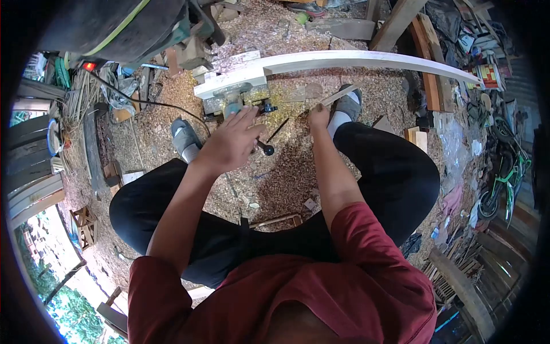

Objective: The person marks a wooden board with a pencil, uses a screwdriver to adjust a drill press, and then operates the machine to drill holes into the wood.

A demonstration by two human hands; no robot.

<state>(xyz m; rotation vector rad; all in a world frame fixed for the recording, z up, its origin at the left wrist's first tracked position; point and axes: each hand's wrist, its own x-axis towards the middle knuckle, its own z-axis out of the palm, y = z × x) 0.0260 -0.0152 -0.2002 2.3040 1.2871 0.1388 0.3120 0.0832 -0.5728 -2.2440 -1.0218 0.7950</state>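
Note:
My left hand [232,143] is stretched out flat over a metal clamp or vise [232,102], fingers extended. A dark handle with a round black knob [268,149] sticks out beside its thumb; whether the palm touches it is hidden. My right hand [318,118] is closed around the lower end of a thin wooden strip [339,95], which points up and to the right. Beyond both hands, a long pale timber [355,57] with a step cut near its left end runs across, that end resting at the clamp. A slim dark rod [278,131] slants between the hands.
Wood shavings [286,183] cover the ground around my feet in grey shoes [186,135]. A black cable [154,103] runs from a red light at the left. Brown boards [435,86] stand at the right, near a small green bicycle [504,178]. Wood blocks lie behind the timber.

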